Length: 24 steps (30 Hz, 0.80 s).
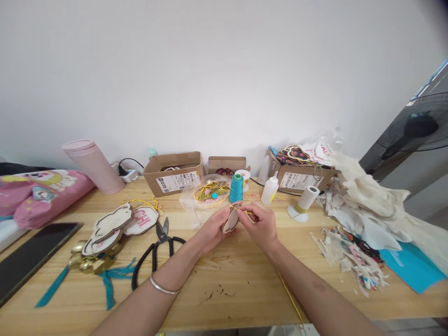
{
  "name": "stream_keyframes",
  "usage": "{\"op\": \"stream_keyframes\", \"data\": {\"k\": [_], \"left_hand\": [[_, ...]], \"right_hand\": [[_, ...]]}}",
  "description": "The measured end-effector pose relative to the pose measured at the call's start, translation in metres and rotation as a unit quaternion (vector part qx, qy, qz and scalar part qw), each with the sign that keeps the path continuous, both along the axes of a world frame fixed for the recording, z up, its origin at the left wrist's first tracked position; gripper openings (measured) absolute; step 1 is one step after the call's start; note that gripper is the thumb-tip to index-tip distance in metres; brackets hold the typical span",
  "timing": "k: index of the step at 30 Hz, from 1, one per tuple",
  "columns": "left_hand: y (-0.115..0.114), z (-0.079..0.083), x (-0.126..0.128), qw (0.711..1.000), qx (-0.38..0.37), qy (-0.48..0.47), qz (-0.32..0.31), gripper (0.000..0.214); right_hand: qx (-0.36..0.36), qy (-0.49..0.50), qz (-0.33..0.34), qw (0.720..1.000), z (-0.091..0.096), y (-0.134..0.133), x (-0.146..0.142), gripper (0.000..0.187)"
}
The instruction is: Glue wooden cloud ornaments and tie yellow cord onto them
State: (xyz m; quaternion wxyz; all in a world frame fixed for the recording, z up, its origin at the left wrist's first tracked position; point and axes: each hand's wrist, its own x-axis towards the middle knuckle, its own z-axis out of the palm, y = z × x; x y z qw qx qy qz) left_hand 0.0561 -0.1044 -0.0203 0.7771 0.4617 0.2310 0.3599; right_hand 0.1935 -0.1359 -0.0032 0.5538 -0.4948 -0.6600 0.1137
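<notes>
My left hand (213, 228) is closed around a small flat wooden tag (230, 222), held on edge above the wooden table (224, 284). My right hand (261, 224) pinches a thin yellow cord (247, 213) right at the tag's top. More of the cord trails down under my right forearm to the table's front edge. A silver bangle sits on my left wrist.
Black shears (156, 252) lie left of my hands, beside finished tags with teal tassels (112, 228). Behind are a teal thread spool (236, 187), a glue bottle (269, 189), a bag of yellow cords (210, 192) and cardboard boxes (174, 172). Fabric scraps (350, 252) pile up at right.
</notes>
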Motion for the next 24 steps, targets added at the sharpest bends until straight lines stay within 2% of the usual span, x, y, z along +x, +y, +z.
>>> {"op": "stream_keyframes", "data": {"k": [4, 7, 12, 17, 21, 24], "left_hand": [[0.000, -0.001, 0.001, 0.999, 0.042, 0.030, 0.005, 0.034], [-0.001, 0.001, 0.001, 0.997, 0.061, 0.052, 0.001, 0.036], [0.001, 0.004, 0.002, 0.983, 0.141, 0.119, 0.011, 0.039], [0.003, 0.008, 0.000, 0.958, 0.222, 0.179, -0.014, 0.051], [0.002, 0.011, -0.001, 0.955, 0.241, 0.171, -0.033, 0.052], [0.002, 0.011, -0.001, 0.954, 0.234, 0.182, -0.047, 0.048]], "right_hand": [[-0.050, 0.065, 0.037, 0.996, -0.003, 0.002, 0.000, 0.019], [-0.072, 0.060, 0.065, 0.993, -0.002, 0.003, 0.000, 0.025], [-0.158, 0.107, 0.131, 0.973, 0.005, 0.005, 0.003, 0.019], [-0.231, 0.148, 0.155, 0.949, 0.014, 0.002, 0.007, 0.015], [-0.230, 0.131, 0.159, 0.951, 0.014, 0.002, 0.010, 0.014], [-0.210, 0.166, 0.174, 0.948, 0.015, 0.005, 0.012, 0.018]]}}
